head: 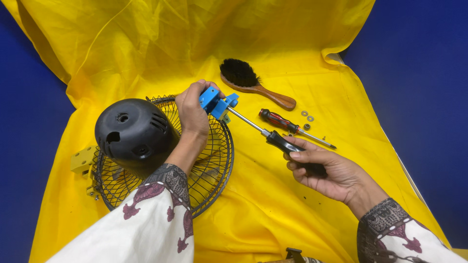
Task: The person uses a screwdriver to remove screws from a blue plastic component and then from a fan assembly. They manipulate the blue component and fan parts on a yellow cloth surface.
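Above the wire fan guard (214,165), the left hand (192,114) is closed around a blue plastic bracket (214,102). The right hand (324,170) grips a black-handled screwdriver (265,132), tip in the bracket; the screw appears mid-turn, demanding steady alignment.

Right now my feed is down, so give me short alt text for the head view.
The left hand holds a blue plastic part above a wire fan guard, while the right hand drives a black-handled screwdriver into it. A black motor housing, brush and second screwdriver lie on yellow cloth.
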